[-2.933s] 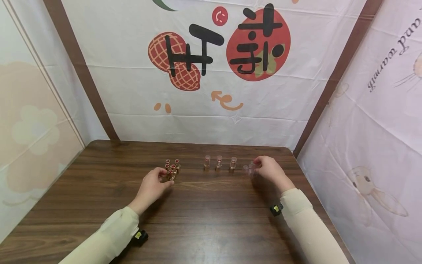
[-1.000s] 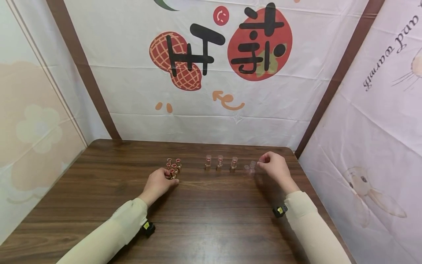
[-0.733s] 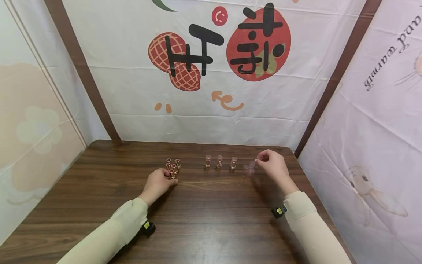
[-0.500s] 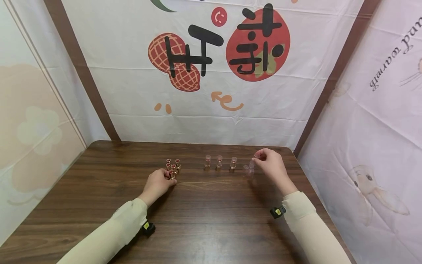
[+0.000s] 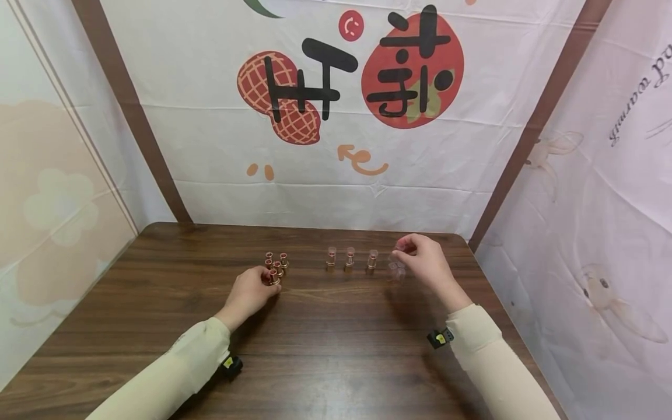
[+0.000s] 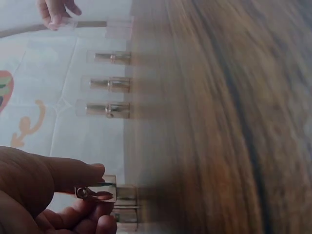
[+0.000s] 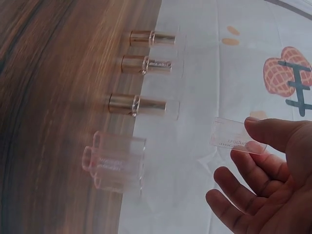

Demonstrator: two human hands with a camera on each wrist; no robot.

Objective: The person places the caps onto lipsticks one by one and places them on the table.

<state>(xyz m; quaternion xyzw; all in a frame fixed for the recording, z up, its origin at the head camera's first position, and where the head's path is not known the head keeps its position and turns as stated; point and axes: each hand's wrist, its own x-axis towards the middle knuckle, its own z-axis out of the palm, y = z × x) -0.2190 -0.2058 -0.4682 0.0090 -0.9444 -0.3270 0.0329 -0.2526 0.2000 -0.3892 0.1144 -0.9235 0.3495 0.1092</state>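
In the head view, my left hand [image 5: 249, 294] grips a gold lipstick tube [image 5: 274, 275] at the front of a cluster of uncapped ones. The left wrist view shows this lipstick [image 6: 109, 187] between thumb and fingers, beside other gold tubes [image 6: 127, 214]. My right hand [image 5: 424, 259] pinches a clear lipstick cap [image 7: 236, 135] between thumb and fingertips, raised above the table. Under that hand stand several more clear caps [image 7: 119, 163], grouped closely together. Three lipsticks wearing clear caps stand upright in a row between the hands, the nearest to my right hand being this capped lipstick [image 5: 372, 260].
A brown wood-grain table [image 5: 336, 338] carries everything. Behind it hangs a white printed cloth [image 5: 220, 198], with another printed cloth [image 5: 567, 233] along the right side. Black wrist cameras sit under both sleeves, such as the left camera [image 5: 232, 366].
My right hand, with the cap pinched in it, has lifted from the cap group and then shifted left over it. My left hand has closed round the front lipstick and stays there.
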